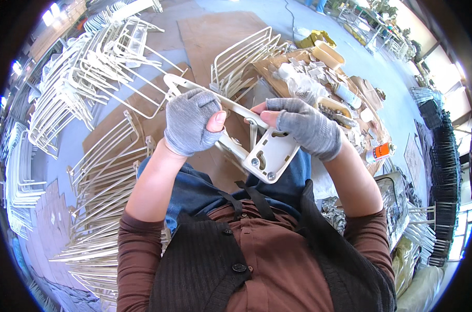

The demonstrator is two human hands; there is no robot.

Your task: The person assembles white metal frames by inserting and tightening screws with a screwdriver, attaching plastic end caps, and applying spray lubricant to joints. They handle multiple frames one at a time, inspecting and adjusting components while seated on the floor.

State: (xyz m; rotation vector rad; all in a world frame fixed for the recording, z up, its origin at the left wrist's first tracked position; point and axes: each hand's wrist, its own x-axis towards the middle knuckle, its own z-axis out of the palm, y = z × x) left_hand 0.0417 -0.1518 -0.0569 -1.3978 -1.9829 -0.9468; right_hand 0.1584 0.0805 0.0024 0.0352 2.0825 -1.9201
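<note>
A cream-white metal folding bracket [276, 156] is held above my lap. It has a slotted plate at its near end and tube arms running up and to the left. My left hand [193, 121], in a grey fingerless glove, is closed around the arms near their middle. My right hand [308, 126], gloved the same way, has its thumb and fingertips on the upper arm just above the plate. Whether a small part sits between those fingertips is hidden. Two round metal fasteners [255, 161] show at the plate's lower corners.
White tube frames [99, 66] lie piled at the left, with more racks [103, 183] beside my leg. At right, a cardboard-topped surface [265, 64] bears scraps, a tub of small hardware [333, 110] and an orange-and-white can [380, 152]. Dark stacked parts [441, 156] stand at far right.
</note>
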